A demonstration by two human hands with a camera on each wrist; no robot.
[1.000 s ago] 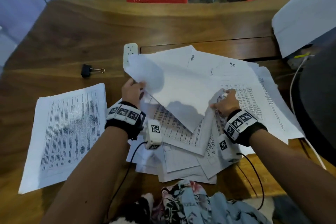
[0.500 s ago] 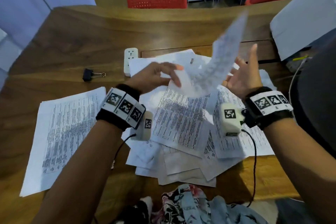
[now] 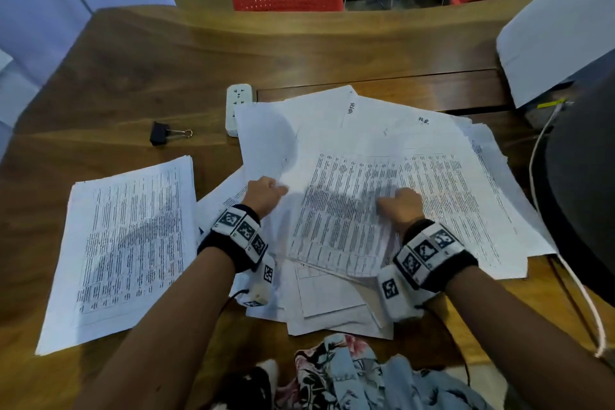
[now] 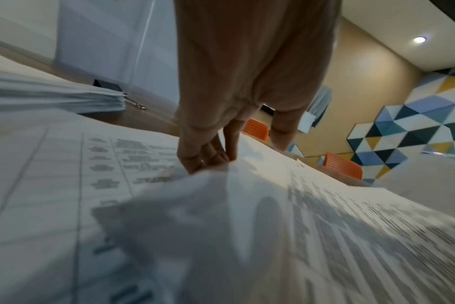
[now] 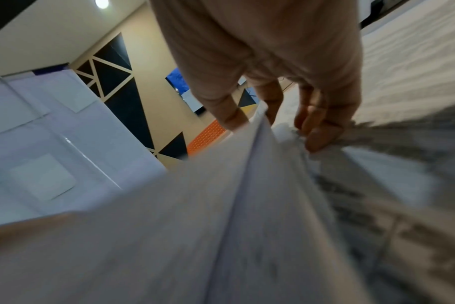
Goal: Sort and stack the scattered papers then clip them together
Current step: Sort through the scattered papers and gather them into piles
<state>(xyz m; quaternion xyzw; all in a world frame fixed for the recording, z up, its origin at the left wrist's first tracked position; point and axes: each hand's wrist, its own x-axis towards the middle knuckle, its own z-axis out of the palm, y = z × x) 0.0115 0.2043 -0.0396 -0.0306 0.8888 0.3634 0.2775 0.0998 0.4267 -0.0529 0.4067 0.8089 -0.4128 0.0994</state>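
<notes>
White printed sheets cover the middle of a wooden table (image 3: 139, 53), lying loose and overlapping at many angles. Both hands are down on this scattered pile (image 3: 432, 160). The left hand (image 3: 264, 191) has its fingers curled, pinching the edge of a printed sheet (image 3: 336, 210) that lies on top; the left wrist view shows the fingertips (image 4: 208, 158) pressed onto that paper edge. The right hand (image 3: 401, 205) grips the same sheet's other side, its fingers (image 5: 322, 131) bunching the paper into a ridge.

Towards the table's left edge sits a squared stack of sorted pages (image 3: 129, 243), well apart from the hands. A black binder clip (image 3: 163, 136) lies beyond that stack, untouched, near a white power strip (image 3: 238, 110) at the pile's far edge.

Judging from this, sorting is only partly done: most pages are still loose, and the clip has not been used. The next move likely calls for lifting the held sheet free without dragging its neighbours, then carrying it left and laying it square on the stack.
</notes>
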